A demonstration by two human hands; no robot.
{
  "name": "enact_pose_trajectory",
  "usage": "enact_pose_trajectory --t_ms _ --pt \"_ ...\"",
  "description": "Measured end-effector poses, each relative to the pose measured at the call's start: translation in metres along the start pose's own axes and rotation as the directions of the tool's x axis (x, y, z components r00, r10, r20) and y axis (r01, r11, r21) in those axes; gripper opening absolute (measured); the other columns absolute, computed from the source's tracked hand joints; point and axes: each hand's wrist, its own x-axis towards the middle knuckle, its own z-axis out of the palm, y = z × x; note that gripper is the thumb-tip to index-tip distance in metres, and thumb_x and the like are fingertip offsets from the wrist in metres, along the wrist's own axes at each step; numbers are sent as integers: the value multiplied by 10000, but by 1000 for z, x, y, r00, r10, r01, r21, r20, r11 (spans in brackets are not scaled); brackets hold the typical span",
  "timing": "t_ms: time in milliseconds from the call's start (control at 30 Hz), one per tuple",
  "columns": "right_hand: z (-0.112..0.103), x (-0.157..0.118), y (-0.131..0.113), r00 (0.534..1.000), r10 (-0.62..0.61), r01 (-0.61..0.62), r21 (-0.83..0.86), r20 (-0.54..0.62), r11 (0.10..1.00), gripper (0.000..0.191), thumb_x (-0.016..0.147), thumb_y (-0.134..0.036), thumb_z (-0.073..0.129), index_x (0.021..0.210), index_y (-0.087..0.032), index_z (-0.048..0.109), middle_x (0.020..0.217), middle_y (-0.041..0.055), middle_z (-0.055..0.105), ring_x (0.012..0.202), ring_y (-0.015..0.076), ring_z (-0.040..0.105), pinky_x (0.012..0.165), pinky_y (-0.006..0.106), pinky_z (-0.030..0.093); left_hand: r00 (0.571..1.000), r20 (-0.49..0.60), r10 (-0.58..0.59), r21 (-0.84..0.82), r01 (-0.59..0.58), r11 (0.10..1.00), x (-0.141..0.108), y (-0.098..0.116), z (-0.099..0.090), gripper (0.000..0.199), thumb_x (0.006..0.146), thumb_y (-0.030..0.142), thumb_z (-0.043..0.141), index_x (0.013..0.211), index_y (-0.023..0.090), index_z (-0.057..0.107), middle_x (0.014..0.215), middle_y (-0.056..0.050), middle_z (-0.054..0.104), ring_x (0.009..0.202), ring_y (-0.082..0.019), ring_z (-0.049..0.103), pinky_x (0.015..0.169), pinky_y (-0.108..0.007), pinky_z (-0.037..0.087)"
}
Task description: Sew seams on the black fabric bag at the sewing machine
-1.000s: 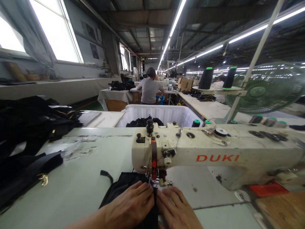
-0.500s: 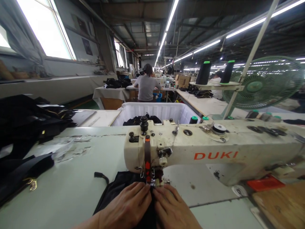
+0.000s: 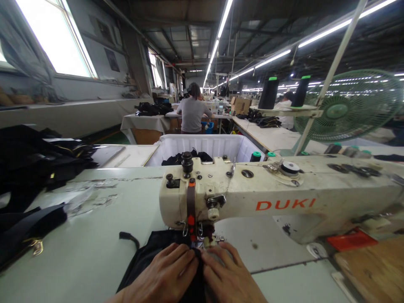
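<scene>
Both my hands sit at the bottom middle, under the head of a cream DUKI industrial sewing machine (image 3: 252, 195). My left hand (image 3: 162, 269) grips a black fabric piece (image 3: 147, 263) close to the presser foot (image 3: 208, 241). My right hand (image 3: 229, 273) presses on the same fabric from the other side, its fingertips almost meeting those of my left hand. A short black strap end (image 3: 128, 237) curves up from the fabric on the pale green table (image 3: 104, 202). The needle is hidden behind the machine's front parts and the fabric.
Black bags and straps with gold clips (image 3: 38, 164) lie at the left. Behind the machine stands a white bin (image 3: 202, 143) holding black fabric. Black thread cones (image 3: 269, 93) and a green fan (image 3: 347, 105) stand to the right. A co-worker (image 3: 192, 113) sits beyond.
The whole view has drifted slightly, so the machine and the black fabric sit further left in the picture. Both hands stay on the fabric beside the presser foot.
</scene>
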Motion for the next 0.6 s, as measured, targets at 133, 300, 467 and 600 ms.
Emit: enact_pose_trajectory --t_ms 133,300,467,600 --pt "-5 -1 -1 1000 23 -24 -9 -6 1000 210 907 -386 632 967 -186 615 1198 3 649 1067 208 509 1019 381 294 999 -50 -12 45 14 999 -4 -1 7 458 1056 210 177 1065 161 632 932 -53 717 830 -186 635 792 -290 489" --pt "-13 1 -2 997 73 -73 -7 -28 997 274 845 -424 690 1005 -214 618 1107 8 654 977 225 498 980 411 281 987 147 61 15 -64 998 7 -3 -15 306 1004 168 360 1222 183 573 1142 -58 691 983 -187 609 856 -269 457" --pt "-13 3 -3 992 93 -95 -24 -89 995 279 794 -399 740 959 -206 624 962 9 638 883 219 482 910 405 309 986 158 45 5 -47 999 10 -3 -22 234 995 212 417 1144 206 598 1120 -29 698 920 -178 601 840 -259 443" --pt "-13 3 -3 991 95 -94 14 -98 995 154 844 -314 680 942 -208 626 931 11 648 844 216 496 870 396 352 990 136 39 11 -41 999 10 0 -29 274 987 161 370 1161 197 579 1122 -43 699 978 -195 600 854 -273 461"
